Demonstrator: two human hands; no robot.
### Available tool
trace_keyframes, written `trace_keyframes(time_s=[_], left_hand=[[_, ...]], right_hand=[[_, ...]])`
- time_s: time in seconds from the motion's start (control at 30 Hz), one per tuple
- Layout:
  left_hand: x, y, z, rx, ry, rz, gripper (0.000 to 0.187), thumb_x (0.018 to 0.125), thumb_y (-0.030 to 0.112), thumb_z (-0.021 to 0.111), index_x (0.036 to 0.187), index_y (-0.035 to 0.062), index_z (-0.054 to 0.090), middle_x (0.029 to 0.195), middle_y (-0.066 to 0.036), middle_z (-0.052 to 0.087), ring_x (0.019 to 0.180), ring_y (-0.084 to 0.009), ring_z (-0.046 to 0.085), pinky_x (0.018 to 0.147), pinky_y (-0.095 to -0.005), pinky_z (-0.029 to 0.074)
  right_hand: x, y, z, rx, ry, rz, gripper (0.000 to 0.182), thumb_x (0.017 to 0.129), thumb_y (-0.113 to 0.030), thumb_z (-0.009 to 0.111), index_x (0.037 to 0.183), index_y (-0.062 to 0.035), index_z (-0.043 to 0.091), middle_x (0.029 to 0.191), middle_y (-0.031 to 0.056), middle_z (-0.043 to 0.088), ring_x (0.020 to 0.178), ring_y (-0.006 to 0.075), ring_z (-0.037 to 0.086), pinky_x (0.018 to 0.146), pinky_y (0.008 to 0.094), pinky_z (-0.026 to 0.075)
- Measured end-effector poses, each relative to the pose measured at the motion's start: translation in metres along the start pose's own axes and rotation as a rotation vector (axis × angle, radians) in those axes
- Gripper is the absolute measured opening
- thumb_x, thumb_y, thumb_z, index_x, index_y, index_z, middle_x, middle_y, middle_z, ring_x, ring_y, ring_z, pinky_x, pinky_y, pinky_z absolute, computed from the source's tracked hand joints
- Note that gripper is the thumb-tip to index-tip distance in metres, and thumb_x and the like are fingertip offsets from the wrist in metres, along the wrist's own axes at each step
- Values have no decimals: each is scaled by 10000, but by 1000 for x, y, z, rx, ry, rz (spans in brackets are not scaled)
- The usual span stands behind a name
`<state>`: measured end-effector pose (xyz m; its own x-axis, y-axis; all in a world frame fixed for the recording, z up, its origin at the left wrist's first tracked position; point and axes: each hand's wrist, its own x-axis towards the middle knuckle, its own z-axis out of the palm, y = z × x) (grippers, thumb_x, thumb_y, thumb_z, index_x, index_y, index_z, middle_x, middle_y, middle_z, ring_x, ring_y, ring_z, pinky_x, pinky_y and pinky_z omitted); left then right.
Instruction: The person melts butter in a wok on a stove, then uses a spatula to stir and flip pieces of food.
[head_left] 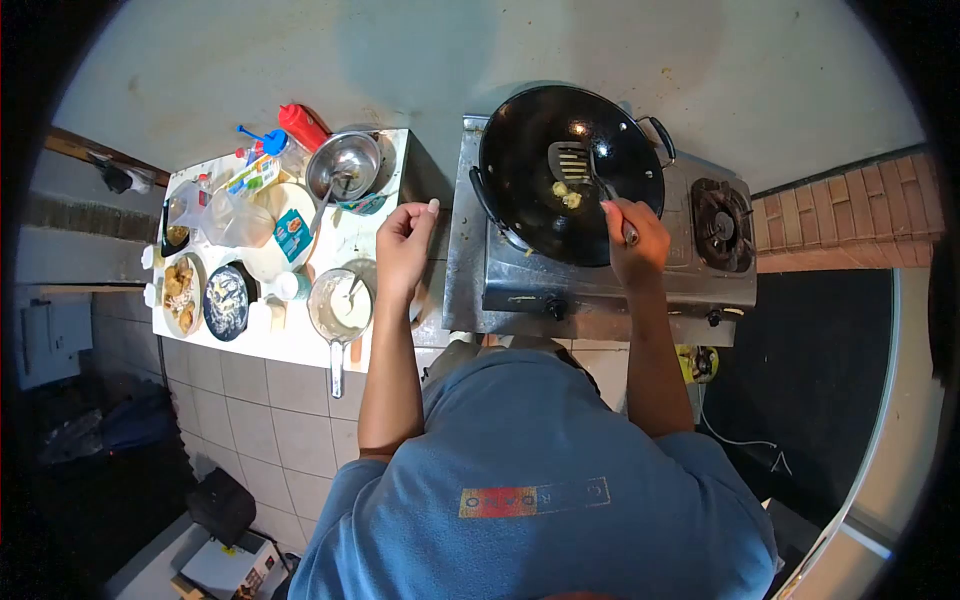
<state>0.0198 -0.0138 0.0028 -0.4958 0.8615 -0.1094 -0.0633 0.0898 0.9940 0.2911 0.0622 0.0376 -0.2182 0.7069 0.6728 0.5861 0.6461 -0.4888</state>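
Note:
My right hand [640, 240] grips the handle of a slotted spatula [571, 163], whose head rests inside a large black wok [525, 125] on the stove. Just below the spatula's head, a small clump of yellowish food [567, 195] lies on the wok's dark, shiny surface. My left hand [402, 247] is raised between the wok and the white table, its fingers loosely curled with nothing visible in them. Nearest to it on the table are a metal bowl [343, 150] with a utensil in it and a saucepan [326, 318] holding pale batter and a spoon.
A bare gas burner [722, 225] is at the stove's right, with knobs [555, 309] along the front. On the white table [345, 250] stand a red squeeze bottle [302, 126], a plate of fried food [181, 318], a dark plate with pale residue [228, 305] and a clear container [240, 222].

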Motion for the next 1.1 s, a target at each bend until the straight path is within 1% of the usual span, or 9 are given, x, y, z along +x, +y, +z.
trace_keyframes(time_s=[0.1, 0.3, 0.37, 0.53, 0.7, 0.8, 0.9, 1.03, 1.1], left_hand=[[3, -2, -5, -3, -33, -10, 167, 855, 192, 638, 811, 33, 615, 641, 98, 450, 584, -4, 352, 527, -166, 281], [9, -7, -13, -40, -80, -18, 168, 858, 187, 632, 800, 31, 607, 634, 98, 447, 582, -1, 350, 521, -165, 277], [16, -8, -7, -45, -144, -3, 170, 860, 186, 629, 799, 29, 605, 628, 96, 448, 578, 0, 356, 511, -166, 275], [24, -6, 11, -69, -204, -20, 179, 866, 197, 622, 763, 54, 588, 644, 105, 416, 580, 0, 330, 503, -176, 252], [17, -7, 29, 3, -151, 41, 235, 855, 196, 634, 694, 41, 559, 544, 99, 351, 508, -5, 293, 457, -199, 225], [10, -12, 37, 7, -132, 39, 259, 855, 200, 634, 668, 44, 547, 541, 98, 334, 505, -9, 278, 453, -207, 216], [6, -3, 38, 7, -89, 76, 267, 856, 203, 633, 662, 45, 540, 545, 95, 339, 517, -11, 280, 459, -207, 216], [-6, 13, 50, 88, 110, 124, 234, 834, 186, 662, 678, 55, 547, 564, 99, 362, 515, -8, 292, 466, -184, 225], [-19, 23, 69, 62, 158, 131, 219, 829, 186, 667, 699, 47, 558, 568, 102, 367, 519, -5, 296, 470, -178, 225]], right_hand=[[0, -13, -1, -88, -62, 94, 82, 769, -88, 686, 805, -25, 647, 673, 98, 582, 578, 215, 553, 529, 308, 442], [-13, -35, -15, -178, 51, 118, 66, 787, -82, 668, 825, -28, 659, 699, 110, 607, 582, 212, 567, 544, 293, 447], [-17, -40, -23, -255, 77, 277, 67, 804, -86, 654, 834, -26, 664, 714, 124, 626, 589, 210, 591, 554, 283, 454], [-30, -46, -40, -305, 62, 328, 94, 831, -103, 632, 832, -16, 667, 702, 124, 636, 595, 196, 612, 559, 278, 459], [-26, -41, -48, -58, 105, 538, 170, 873, -151, 601, 936, -8, 665, 726, 89, 656, 627, 108, 604, 571, 245, 469], [-23, -30, -51, 170, 104, 639, 204, 887, -166, 582, 986, -1, 649, 737, 83, 654, 647, 95, 602, 584, 233, 475], [-20, -15, -60, 183, 40, 608, 213, 897, -163, 564, 1006, 4, 641, 733, 81, 648, 639, 104, 599, 583, 229, 475], [-20, 19, -78, 301, 17, 549, 213, 903, -159, 549, 1008, 5, 635, 717, 72, 639, 601, 95, 575, 557, 219, 458], [-17, 43, -92, 508, 15, 703, 222, 911, -166, 530, 1014, 6, 625, 702, 63, 629, 564, 85, 543, 530, 212, 434]])
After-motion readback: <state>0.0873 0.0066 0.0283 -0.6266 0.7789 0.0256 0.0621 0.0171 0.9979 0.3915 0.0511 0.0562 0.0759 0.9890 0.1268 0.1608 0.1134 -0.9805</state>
